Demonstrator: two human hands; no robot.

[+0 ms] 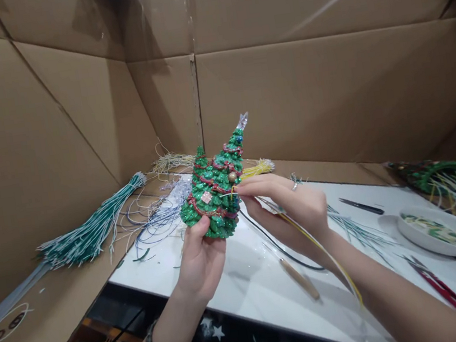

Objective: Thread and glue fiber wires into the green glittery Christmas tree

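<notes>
Above the white tabletop point(236, 289), holding up a green glittered Christmas tree figurine point(215, 187) with the left hand point(201, 257), cupped under its base, thumb pressed to the front. Pointing upward, with the long axis leaning to the right and tapering to a clear star at the taller tip, beside a shorter tip standing nearly upright on the left. Pinching yellow and white wires point(348, 278) narrowly between thumb and fingertips of the right hand point(285, 199), close against the tree's right side, with their length curving down past the forearm. Seeing dark round printed marks point(17, 320) at lower left on the cardboard point(60, 308), perhaps a logo, but too slanted to read
</notes>
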